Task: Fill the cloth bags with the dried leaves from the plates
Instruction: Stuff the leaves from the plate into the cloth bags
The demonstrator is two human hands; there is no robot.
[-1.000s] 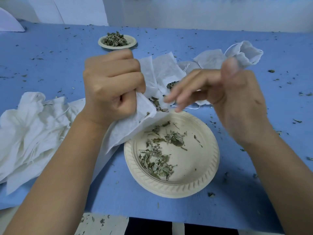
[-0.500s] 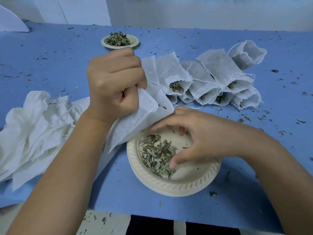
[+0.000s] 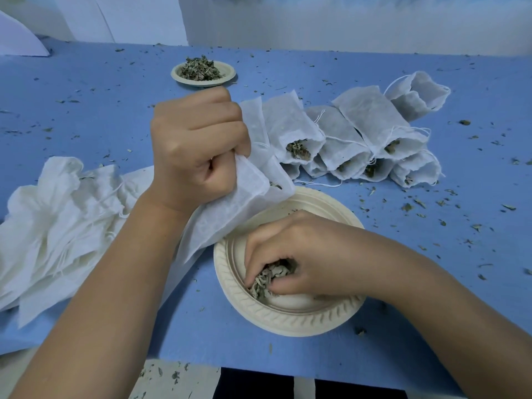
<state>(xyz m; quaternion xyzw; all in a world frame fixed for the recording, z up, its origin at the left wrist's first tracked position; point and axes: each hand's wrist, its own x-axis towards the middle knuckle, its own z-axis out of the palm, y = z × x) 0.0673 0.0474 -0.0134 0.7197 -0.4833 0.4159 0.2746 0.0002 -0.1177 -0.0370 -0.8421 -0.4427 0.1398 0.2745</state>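
My left hand (image 3: pixel 195 148) grips the mouth of a white cloth bag (image 3: pixel 227 211), which hangs tilted over the left rim of a cream plate (image 3: pixel 288 318). Inside the plate, my right hand (image 3: pixel 290 254) is curled round a clump of dried leaves (image 3: pixel 267 279), fingertips down on the plate floor. Several filled bags (image 3: pixel 345 139) lie in a row behind the plate, their open mouths showing leaves. A second, smaller plate heaped with dried leaves (image 3: pixel 203 71) stands at the back.
A pile of limp white cloth bags (image 3: pixel 57 226) lies at the left by the table's front edge. Leaf crumbs are scattered over the blue table (image 3: pixel 431 254), mostly on the right. A white wall runs behind.
My right hand came down from the bag's mouth into the near plate and closed its fingers round the leaves, gathering them into a clump. My left hand kept hold of the bag.
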